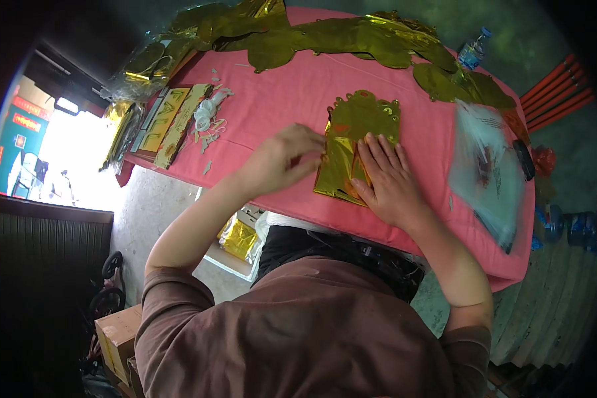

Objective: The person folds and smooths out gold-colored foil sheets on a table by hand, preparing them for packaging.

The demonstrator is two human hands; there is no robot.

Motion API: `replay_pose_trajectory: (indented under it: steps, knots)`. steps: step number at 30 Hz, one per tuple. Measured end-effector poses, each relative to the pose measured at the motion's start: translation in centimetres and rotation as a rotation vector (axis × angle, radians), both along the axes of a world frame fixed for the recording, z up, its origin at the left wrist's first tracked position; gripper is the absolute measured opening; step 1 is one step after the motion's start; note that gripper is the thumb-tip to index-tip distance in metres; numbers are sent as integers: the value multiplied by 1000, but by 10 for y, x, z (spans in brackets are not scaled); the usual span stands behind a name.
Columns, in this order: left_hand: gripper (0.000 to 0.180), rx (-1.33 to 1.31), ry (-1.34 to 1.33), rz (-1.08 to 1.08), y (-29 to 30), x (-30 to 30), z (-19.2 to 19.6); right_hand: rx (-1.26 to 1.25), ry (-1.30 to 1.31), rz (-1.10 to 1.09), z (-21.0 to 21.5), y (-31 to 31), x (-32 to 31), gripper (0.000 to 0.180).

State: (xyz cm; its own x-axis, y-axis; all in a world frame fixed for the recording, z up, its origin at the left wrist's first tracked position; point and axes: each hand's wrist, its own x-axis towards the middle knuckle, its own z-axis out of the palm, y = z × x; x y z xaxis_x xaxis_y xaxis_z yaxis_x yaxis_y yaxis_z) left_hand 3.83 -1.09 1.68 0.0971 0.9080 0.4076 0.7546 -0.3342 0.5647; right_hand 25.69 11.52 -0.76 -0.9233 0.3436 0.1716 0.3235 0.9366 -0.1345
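A shiny gold foil piece (pixel 338 159), folded flat with a scalloped top edge and small holes, lies before me on the pink-covered table (pixel 272 86). My right hand (pixel 388 176) rests on its right half, palm down with fingers stretched out. Beside the foil's left edge is my left hand (pixel 288 156), its fingers loosely bent and a gap showing between thumb and fingers. No held object shows in it. Whether its fingertips touch the foil edge I cannot tell.
Gold foil sheets (pixel 338 36) stretch along the far edge. White strings (pixel 207 116) and printed packs (pixel 169 123) lie at left. Clear plastic bags (pixel 484 179), a dark object (pixel 523 159) and a water bottle (pixel 474 50) are at right. A box (pixel 116 331) stands lower left.
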Motion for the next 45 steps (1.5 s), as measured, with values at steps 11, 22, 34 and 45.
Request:
replay_pose_trajectory:
  steps: [11, 22, 34, 45]
  knots:
    - [41, -46, 351, -94, -18, 19, 2, 24, -46, 6, 2, 0, 0, 65]
    - [43, -2, 336, 11, -8, 11, -4, -27, -34, 33, 6, 0, 0, 56]
    - [46, -27, 429, 23, 14, -9, -16, -22, -33, 23, 5, -1, 0, 56]
    - [23, -14, 90, 309, 15, -15, -7, -23, -27, 15, 3, -1, 0, 56]
